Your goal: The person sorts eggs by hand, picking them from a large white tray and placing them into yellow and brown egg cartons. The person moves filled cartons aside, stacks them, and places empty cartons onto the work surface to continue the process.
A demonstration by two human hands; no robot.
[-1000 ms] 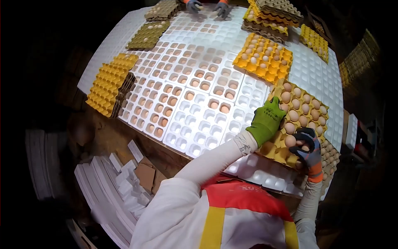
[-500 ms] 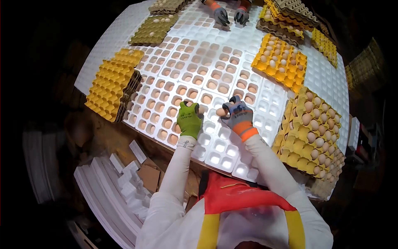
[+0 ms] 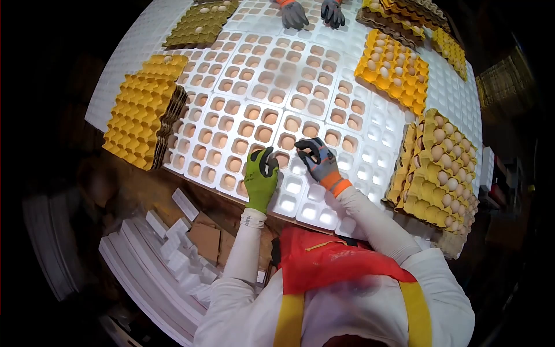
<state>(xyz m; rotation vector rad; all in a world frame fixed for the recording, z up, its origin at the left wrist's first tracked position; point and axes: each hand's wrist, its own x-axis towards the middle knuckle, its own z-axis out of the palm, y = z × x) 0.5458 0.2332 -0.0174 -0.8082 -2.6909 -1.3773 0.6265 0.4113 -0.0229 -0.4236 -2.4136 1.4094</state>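
Over the near rows of the white foam trays [image 3: 300, 188], both gloved hands are held side by side. The left hand [image 3: 259, 176], in a green glove, is set above a cell close to the near edge. Its dark fingertips [image 3: 267, 157] are curled down and bunched close together; whether anything is clamped under them cannot be told. The right hand [image 3: 321, 163], in a grey glove with an orange cuff, is placed just beside it. Its fingers [image 3: 305, 146] are bent and slightly apart over a cell, and a held egg cannot be made out there either. One brown egg [image 3: 282, 158] is seen in the cell between the two hands. Further brown eggs [image 3: 263, 134] are seated in the cells beyond the hands.

A tilted yellow pulp tray [image 3: 439, 168] loaded with eggs is stacked at the right, against the white trays. A stack of yellow pulp trays [image 3: 141, 118] is set at the left edge. Farther off, a second yellow tray [image 3: 393, 69] with eggs and an olive tray [image 3: 199, 26] are laid on the white field. A co-worker's gloved hands [image 3: 295, 14] are seen at the far edge. White foam pieces [image 3: 162, 254] and a cardboard piece [image 3: 202, 243] are piled below the table at lower left.
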